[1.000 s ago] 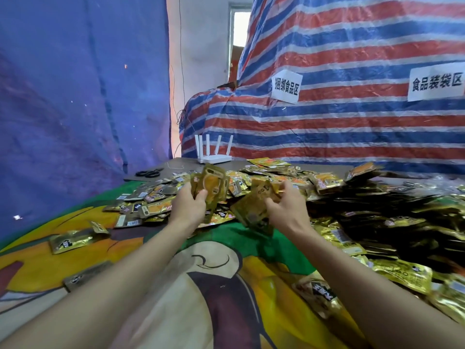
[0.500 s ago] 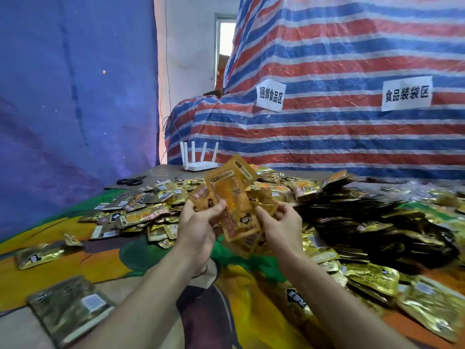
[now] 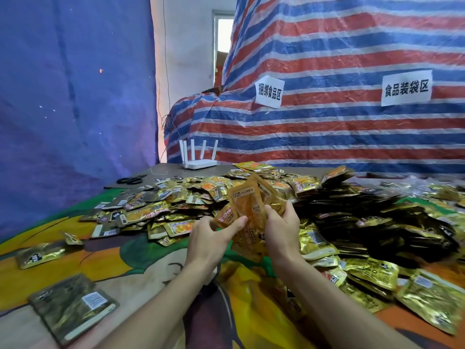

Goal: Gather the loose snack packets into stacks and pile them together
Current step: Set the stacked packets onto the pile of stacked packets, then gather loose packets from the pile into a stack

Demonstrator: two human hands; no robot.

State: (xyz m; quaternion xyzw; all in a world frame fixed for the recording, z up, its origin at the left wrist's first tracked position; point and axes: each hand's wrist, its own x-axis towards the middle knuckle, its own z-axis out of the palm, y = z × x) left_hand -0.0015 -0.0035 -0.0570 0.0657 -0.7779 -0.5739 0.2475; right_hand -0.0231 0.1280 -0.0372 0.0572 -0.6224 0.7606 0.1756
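Gold foil stacking in hand; fanned bundle of snack packets held upright over the middle of the surface, pinched low by left hand, clasped sideways by right hand; seemingly squaring up; next calls for flush edges, then more from the loose heap.

Few single things, and snack packets past counting.
One router stands with four antennas; one pair of scissors lies left of the router; two paper signs hang above and right of it, the closer sign and the farther sign. In front of the router are two hands, the left hand and the right hand, holding one fanned bunch whose number cannot be told, and, further left and nearer, one squared stack.
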